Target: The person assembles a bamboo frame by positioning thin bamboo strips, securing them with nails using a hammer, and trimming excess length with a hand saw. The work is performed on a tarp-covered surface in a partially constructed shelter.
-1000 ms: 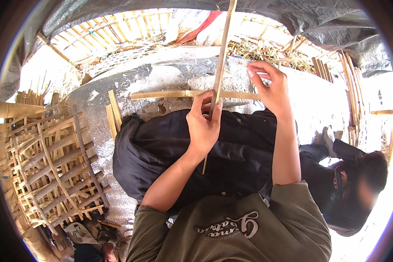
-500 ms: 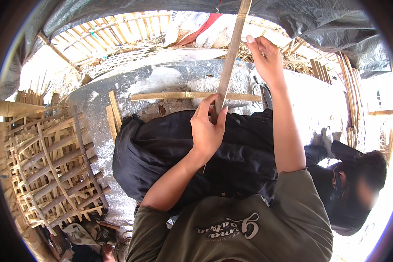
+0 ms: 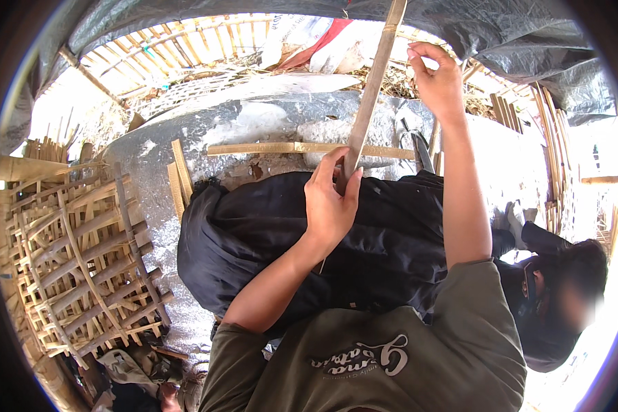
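Observation:
My left hand (image 3: pixel 331 213) is closed around the lower end of a long, flat bamboo strip (image 3: pixel 374 82). The strip slants up and away to the right, its far end reaching the top of the view. To the right of the strip, my right hand (image 3: pixel 441 82) is raised, apart from it. Its fingers curl and the thumb meets the index finger; anything between them is too small to make out. Beneath the hands, dark cloth (image 3: pixel 268 233) covers my lap. Another bamboo strip (image 3: pixel 254 148) lies crosswise just beyond the cloth, passing behind the held one.
On the left stands a stack of bamboo lattice (image 3: pixel 82 254). Two short bamboo pieces (image 3: pixel 180 180) lie beside the cloth. A dark, narrow tool (image 3: pixel 421 152) rests beyond my lap at right. Another person (image 3: pixel 546 323) is low at the right. Grey plastic sheeting (image 3: pixel 515 34) hangs overhead.
My right hand has moved up and to the right, away from the strip, its thumb and finger drawing together. My left hand and the held strip have shifted slightly right.

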The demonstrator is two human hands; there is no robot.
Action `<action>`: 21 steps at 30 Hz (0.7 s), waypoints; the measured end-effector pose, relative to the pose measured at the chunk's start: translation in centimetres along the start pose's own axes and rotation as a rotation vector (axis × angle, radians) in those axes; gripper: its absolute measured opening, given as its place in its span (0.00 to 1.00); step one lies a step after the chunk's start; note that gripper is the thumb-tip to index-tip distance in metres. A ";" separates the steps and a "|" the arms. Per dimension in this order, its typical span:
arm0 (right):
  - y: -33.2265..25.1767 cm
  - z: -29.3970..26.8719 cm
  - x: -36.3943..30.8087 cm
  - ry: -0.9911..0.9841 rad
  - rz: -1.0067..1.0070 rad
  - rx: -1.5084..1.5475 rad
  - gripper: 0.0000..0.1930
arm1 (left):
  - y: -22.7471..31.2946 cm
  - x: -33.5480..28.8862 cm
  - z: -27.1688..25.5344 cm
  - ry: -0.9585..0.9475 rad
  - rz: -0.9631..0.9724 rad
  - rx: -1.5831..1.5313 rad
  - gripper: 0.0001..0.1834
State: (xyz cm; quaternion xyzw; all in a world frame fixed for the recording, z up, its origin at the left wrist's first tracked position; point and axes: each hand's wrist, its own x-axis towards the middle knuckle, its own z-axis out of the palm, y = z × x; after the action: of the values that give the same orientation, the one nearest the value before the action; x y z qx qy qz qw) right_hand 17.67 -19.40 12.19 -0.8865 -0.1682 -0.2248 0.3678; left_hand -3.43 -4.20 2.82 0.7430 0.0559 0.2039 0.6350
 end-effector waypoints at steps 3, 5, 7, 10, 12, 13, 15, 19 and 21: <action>1.6 -1.7 2.0 -0.023 -0.040 -0.118 0.04 | 0.2 -0.1 -0.1 -0.035 -0.038 0.026 0.20; 3.9 -3.2 4.2 0.065 -0.262 -0.461 0.06 | 0.4 -0.1 0.0 -0.039 -0.051 0.033 0.19; 6.3 -4.9 6.7 0.153 -0.416 -0.661 0.07 | 0.3 0.0 0.0 -0.013 -0.051 0.018 0.18; 9.3 -8.2 10.5 0.218 -0.480 -0.744 0.08 | 0.1 0.3 -0.2 -0.008 -0.045 -0.007 0.17; 11.0 -10.4 11.9 0.159 -0.425 -0.819 0.13 | -0.3 0.4 -0.1 -0.029 -0.066 -0.051 0.16; 7.8 -8.6 10.1 0.193 -0.169 -0.834 0.18 | -0.4 0.4 -0.3 -0.034 -0.081 -0.070 0.16; 9.8 -8.3 9.5 0.131 -0.244 -0.876 0.19 | -0.1 0.5 -0.2 -0.069 -0.136 -0.167 0.17; 7.8 -5.7 5.5 0.108 -0.354 -0.579 0.15 | 0.7 0.6 -0.5 -0.133 -0.242 -0.322 0.16; 6.6 -4.2 2.9 -0.029 -0.224 -0.340 0.13 | 0.8 0.6 -0.6 -0.156 -0.255 -0.340 0.15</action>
State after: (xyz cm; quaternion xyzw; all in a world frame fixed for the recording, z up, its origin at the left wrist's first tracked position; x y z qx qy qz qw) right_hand 22.03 -26.53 12.49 -0.9147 -0.2307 -0.2767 0.1828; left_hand -3.30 -3.57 3.77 0.6257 0.0650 0.0704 0.7742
